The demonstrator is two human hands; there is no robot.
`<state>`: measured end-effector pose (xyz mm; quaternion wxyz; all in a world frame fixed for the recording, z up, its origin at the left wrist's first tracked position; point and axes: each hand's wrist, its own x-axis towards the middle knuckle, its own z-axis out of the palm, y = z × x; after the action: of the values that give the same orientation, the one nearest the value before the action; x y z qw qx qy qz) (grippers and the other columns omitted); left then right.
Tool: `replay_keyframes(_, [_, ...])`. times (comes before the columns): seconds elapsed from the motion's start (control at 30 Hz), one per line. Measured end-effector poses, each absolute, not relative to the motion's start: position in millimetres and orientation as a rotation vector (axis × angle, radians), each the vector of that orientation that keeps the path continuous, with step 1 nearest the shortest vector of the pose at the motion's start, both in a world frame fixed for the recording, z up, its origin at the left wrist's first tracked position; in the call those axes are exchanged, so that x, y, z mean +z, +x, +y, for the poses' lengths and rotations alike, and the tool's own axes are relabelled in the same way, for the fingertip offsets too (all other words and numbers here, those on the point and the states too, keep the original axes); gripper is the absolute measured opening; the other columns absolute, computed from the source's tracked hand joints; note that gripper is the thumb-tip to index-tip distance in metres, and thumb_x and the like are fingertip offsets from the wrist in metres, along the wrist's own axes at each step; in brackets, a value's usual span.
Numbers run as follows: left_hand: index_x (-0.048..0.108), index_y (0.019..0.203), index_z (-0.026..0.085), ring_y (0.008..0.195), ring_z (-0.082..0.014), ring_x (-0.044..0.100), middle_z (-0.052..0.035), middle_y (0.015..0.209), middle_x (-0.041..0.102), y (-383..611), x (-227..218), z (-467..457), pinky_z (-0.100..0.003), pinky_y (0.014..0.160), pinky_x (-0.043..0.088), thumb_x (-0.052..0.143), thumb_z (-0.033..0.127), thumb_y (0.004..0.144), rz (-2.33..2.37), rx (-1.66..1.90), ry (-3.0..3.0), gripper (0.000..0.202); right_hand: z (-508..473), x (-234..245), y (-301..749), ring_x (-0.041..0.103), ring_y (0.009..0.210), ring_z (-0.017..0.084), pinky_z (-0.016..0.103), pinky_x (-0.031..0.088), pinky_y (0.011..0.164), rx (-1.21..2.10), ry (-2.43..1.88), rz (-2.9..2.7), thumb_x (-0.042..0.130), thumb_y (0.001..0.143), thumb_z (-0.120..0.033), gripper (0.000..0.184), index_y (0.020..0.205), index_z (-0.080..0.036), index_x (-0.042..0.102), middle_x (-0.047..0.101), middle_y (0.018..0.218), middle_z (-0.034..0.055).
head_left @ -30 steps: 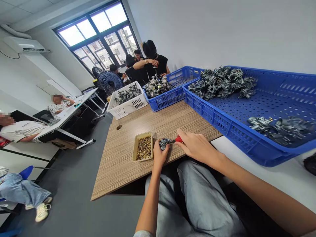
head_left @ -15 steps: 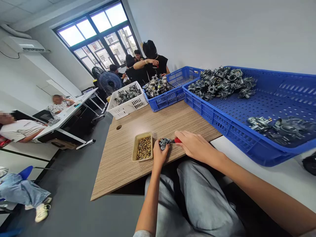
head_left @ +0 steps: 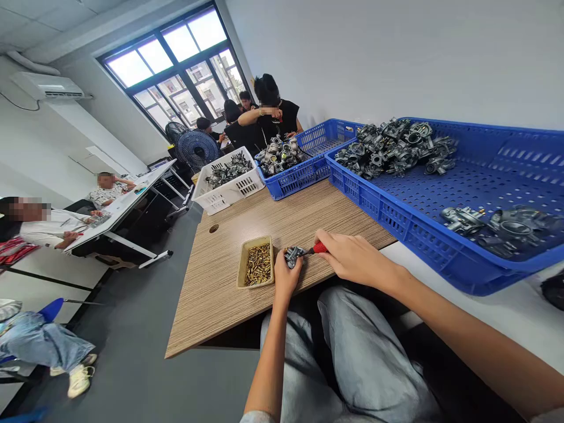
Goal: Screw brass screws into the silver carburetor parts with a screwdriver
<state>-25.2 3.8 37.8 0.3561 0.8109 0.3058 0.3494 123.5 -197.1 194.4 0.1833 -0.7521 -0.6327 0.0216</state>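
My left hand [head_left: 287, 275] is closed around a grey metal carburetor [head_left: 292, 256] near the front edge of the wooden table [head_left: 211, 294]. My right hand [head_left: 352, 255] grips a screwdriver with a red handle [head_left: 321, 248]. Its dark shaft points left and meets the side of the carburetor; the exact contact spot is too small to make out. Just left of my left hand stands a beige tub [head_left: 241, 279] holding many small brass parts [head_left: 258, 264].
A large blue crate [head_left: 379, 214] with piled carburetors [head_left: 396, 147] stands at the right. Behind the table are a smaller blue crate [head_left: 288, 188] and a white basket [head_left: 220, 202] of metal parts. A co-worker [head_left: 288, 114] sits beyond; other people sit at a white table [head_left: 121, 205].
My right hand has shifted slightly, and more of the red handle shows. The carburetor stays in my left hand. At the left, a seated person has moved more upright.
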Motion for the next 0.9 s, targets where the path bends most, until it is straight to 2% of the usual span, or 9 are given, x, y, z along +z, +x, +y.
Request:
replay_keyframes(0.37, [0.064, 0.122, 0.019, 0.111, -0.0261, 0.071, -0.013, 0.122, 0.074, -24, 37, 3, -0.042, 0.102, 0.054, 0.075, 0.038, 0.092, 0.801, 0.901, 2.108, 0.037, -196, 196, 134, 0.074, 0.084, 0.024, 0.031, 0.028, 0.065, -0.018, -2.215, -1.594, 0.052, 0.11, -0.036, 0.014, 0.113, -0.022, 0.052, 0.078, 0.095, 0.0045])
replay_keyframes(0.9, [0.064, 0.121, 0.02, 0.114, -0.0262, 0.07, -0.0124, 0.122, 0.074, -25, 38, 2, -0.041, 0.103, 0.053, 0.068, 0.04, 0.097, 0.782, 0.894, 2.112, 0.031, -194, 194, 136, 0.074, 0.082, 0.024, 0.031, 0.026, 0.063, -0.033, -2.217, -1.581, 0.053, 0.109, -0.036, 0.014, 0.112, -0.023, 0.052, 0.078, 0.094, 0.0035])
